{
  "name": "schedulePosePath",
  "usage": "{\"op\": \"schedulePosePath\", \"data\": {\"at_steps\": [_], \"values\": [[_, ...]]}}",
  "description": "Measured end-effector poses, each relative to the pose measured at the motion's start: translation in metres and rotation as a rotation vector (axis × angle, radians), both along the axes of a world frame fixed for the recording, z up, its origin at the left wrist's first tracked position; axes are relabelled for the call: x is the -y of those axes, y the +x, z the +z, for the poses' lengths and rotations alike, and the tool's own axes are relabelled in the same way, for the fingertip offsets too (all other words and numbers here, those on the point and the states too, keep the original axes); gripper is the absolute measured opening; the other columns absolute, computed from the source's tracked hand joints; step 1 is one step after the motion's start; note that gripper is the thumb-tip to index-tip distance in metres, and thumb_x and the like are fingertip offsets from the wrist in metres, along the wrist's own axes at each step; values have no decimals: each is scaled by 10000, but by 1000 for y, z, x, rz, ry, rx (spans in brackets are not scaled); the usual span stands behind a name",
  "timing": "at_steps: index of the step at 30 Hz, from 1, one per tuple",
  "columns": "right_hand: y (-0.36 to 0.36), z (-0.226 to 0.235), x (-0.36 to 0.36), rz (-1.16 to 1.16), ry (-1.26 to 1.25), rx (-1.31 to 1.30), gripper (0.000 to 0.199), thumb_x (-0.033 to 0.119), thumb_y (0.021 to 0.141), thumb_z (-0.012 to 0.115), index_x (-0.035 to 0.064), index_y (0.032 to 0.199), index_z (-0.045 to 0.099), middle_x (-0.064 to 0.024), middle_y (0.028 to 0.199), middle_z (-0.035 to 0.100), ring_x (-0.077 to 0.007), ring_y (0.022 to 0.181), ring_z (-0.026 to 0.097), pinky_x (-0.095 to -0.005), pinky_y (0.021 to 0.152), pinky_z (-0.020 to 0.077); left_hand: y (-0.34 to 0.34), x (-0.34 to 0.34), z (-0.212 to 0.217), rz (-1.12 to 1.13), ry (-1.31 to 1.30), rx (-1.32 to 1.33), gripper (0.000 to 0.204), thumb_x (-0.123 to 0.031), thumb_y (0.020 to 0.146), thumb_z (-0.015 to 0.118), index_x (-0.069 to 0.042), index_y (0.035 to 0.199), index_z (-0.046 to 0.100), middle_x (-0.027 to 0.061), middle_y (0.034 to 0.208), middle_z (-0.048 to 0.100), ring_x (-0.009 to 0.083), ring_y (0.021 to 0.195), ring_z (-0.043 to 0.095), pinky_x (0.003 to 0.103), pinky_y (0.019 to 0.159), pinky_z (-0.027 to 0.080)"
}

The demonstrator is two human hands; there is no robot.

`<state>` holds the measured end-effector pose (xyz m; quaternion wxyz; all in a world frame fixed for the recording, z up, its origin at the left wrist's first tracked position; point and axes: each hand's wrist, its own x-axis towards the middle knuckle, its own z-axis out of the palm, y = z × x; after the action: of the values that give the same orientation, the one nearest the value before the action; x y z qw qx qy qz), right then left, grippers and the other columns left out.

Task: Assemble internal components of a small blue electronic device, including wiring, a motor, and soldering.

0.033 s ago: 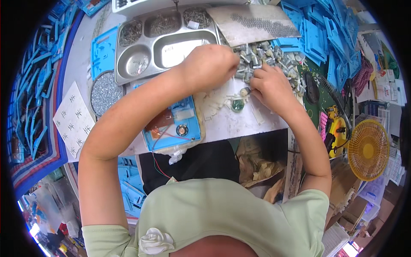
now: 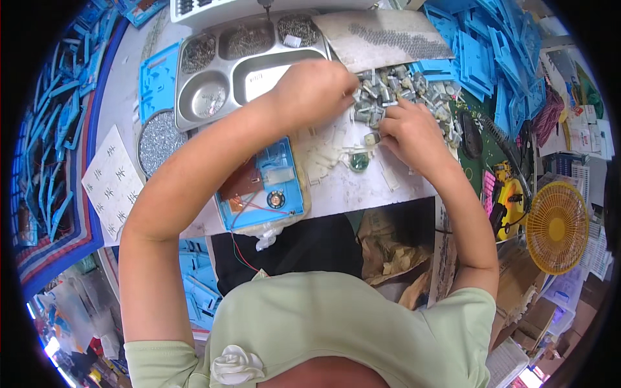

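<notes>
Your left hand [image 2: 317, 90] and right hand [image 2: 411, 132] are both curled into the pile of small metal motors [image 2: 394, 90] by the steel tray [image 2: 194, 107], grip unclear; they look light, rigid, slippery, so pinch one by its can sides.

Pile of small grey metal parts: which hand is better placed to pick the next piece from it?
Probably the right hand: its fingertips sit at the near edge of the pile of small grey metal parts, already pinching one piece. The left hand is curled at the pile's left side, its fingers hidden from this view.
</notes>
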<state>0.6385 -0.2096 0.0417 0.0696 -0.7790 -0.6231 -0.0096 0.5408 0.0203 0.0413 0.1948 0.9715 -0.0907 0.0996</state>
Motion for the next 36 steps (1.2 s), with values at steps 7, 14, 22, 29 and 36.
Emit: {"op": "schedulePosePath", "data": {"at_steps": [7,14,22,29,36], "values": [[-42,13,29,-493,439,-1148,82,18,884,749,-10,861,675,-76,941,705,-122,793,643,-266,717,514,99,-44,-21,382,-91,0,231,-274,850,727,-69,949,768,177,922,746,373,898,716,475,827,563],[-84,-9,72,-474,712,-1610,175,-90,868,734,24,908,607,-41,915,635,-92,830,586,-243,755,474,130,-30,-28,538,-6,-104,263,-270,869,744,-51,1011,772,152,986,759,322,932,735,430,817,587],[-80,-7,71,-552,555,-1245,400,-62,896,676,16,1288,659,17,881,604,-35,744,512,-198,666,420,132,-32,-52,393,214,270,129,-177,861,654,-71,916,701,165,915,719,384,893,717,496,802,577],[-68,-17,45,-472,255,-902,413,25,859,681,76,1270,682,-55,801,622,-139,680,573,-288,665,486,81,-14,-3,173,-226,394,112,-169,862,675,-62,889,692,154,838,680,340,819,701,494,723,521],[-59,-16,25,-367,78,-669,407,38,822,681,75,1226,700,-69,794,637,-148,655,579,-308,661,502,-105,19,47,210,-902,-60,141,-61,894,729,-2,1022,727,75,944,732,148,861,686,291,747,558]]}}
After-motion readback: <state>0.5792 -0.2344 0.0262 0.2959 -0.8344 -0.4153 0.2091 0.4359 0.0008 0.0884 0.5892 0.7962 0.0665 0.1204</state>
